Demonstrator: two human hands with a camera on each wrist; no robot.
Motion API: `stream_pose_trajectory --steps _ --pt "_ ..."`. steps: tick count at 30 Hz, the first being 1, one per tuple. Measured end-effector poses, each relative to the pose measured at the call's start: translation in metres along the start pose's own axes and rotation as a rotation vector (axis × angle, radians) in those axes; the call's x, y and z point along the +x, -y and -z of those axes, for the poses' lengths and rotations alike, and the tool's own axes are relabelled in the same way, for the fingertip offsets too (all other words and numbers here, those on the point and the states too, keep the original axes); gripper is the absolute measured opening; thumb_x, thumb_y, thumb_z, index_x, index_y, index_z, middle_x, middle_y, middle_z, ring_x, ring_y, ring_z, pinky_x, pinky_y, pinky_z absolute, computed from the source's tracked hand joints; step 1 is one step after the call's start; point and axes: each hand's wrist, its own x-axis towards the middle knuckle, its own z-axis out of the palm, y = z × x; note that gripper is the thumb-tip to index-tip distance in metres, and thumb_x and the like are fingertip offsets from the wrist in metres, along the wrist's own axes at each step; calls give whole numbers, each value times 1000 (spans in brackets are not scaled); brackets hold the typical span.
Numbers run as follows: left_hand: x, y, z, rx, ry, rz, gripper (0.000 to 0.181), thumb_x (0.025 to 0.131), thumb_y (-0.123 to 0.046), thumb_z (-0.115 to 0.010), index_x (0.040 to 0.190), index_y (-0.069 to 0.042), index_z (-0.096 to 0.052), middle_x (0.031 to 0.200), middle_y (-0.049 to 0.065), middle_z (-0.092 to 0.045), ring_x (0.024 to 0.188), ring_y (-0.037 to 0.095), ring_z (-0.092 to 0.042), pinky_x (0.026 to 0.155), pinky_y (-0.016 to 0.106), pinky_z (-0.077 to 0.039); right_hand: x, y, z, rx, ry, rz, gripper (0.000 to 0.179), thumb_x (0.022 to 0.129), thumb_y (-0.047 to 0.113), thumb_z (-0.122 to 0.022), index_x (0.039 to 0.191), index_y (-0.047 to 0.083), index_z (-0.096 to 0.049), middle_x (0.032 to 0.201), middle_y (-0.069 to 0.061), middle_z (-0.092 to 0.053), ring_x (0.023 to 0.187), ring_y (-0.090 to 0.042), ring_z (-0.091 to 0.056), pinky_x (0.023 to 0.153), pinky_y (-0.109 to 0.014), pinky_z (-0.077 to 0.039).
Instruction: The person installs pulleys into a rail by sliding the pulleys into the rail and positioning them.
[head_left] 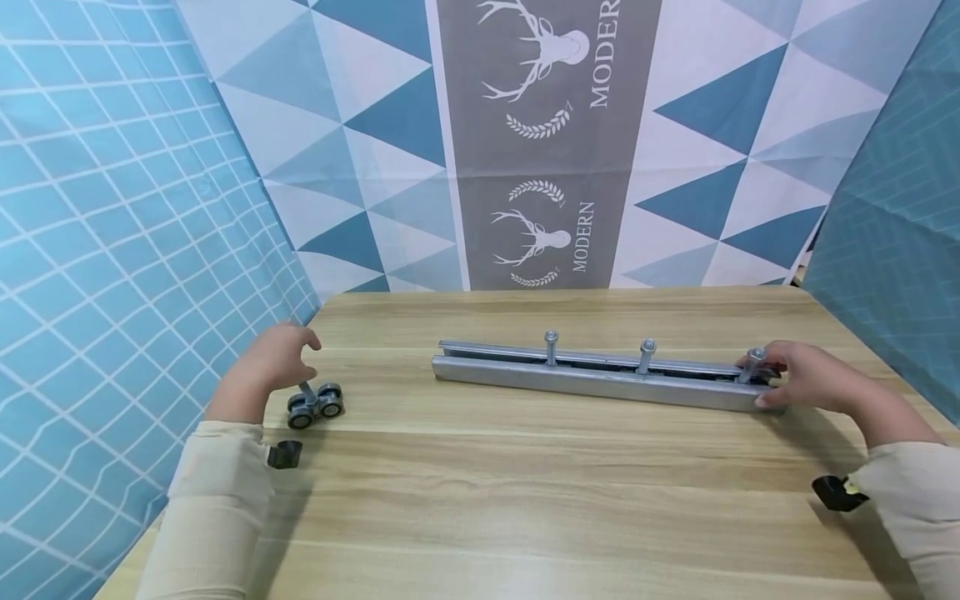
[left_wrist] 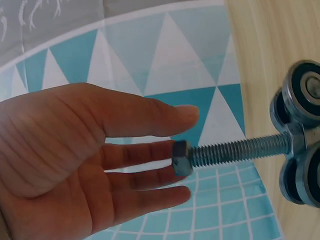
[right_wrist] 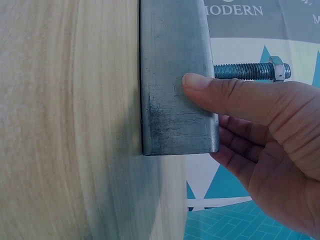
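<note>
A four-wheeled roller trolley (head_left: 330, 401) stands on its wheels at the left, its threaded bolt (left_wrist: 240, 152) pointing up with a nut on the end. My left hand (head_left: 273, 360) hovers around the bolt's top, thumb and fingers extended and apart, not visibly closed on it. A grey metal channel rail (head_left: 585, 386) lies across the right half of the table, slot upward. Three bolts stand up from the slot, one near the left-middle (head_left: 551, 348). My right hand (head_left: 813, 379) grips the rail's right end, thumb on the near wall and fingers behind, beside the rightmost bolt (right_wrist: 245, 71).
The wood-grain table (head_left: 480, 492) carries the rail and the trolley. A blue grid-patterned cloth (head_left: 112, 250) hangs along the left, a triangle-and-deer-print cloth (head_left: 532, 150) at the back, and a teal cloth (head_left: 892, 225) at the right. Black wrist devices sit by both sleeves.
</note>
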Motion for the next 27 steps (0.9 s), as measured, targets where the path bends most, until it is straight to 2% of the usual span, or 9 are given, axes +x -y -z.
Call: stream_pose_trajectory --steps 5,11,15,17,22,27 --pt "-1 11 -3 -48 64 23 38 77 -6 -75 109 11 -64 101 27 -64 96 46 -59 78 53 -50 0 1 -1 1 2 4 58 67 14 -88 116 -5 -65 103 -14 -65 100 -38 -58 80 -55 -48" --pt "-1 12 -1 -92 101 30 19 79 -5 -74 93 6 -69 83 12 -65 74 27 -61 66 44 -52 0 2 0 -8 0 3 57 67 13 -88 116 -5 -65 102 -13 -64 99 -37 -58 79 -54 -48" --pt "-1 11 3 -120 126 43 9 79 -2 -72 86 2 -69 78 8 -64 64 19 -57 58 37 -50 0 2 1 -4 0 5 57 67 13 -88 116 -5 -65 105 -15 -65 101 -40 -58 80 -55 -48" --pt "-1 10 4 -126 129 39 2 79 0 -70 81 0 -69 74 6 -62 61 18 -54 56 34 -47 -1 1 0 -2 -1 6 57 67 13 -88 116 -5 -65 106 -16 -65 103 -42 -58 81 -56 -47" --pt "1 10 5 -107 106 -1 10 76 4 -67 73 -5 -69 67 1 -60 59 17 -50 55 33 -44 1 1 1 -11 4 -9 58 66 14 -88 116 -5 -65 102 -13 -64 98 -35 -58 79 -52 -48" --pt "2 11 5 -106 95 -15 8 75 3 -69 77 -4 -73 71 1 -65 61 16 -56 57 34 -50 1 1 1 -6 9 -7 58 67 14 -88 116 -5 -65 104 -15 -65 100 -38 -58 78 -51 -48"
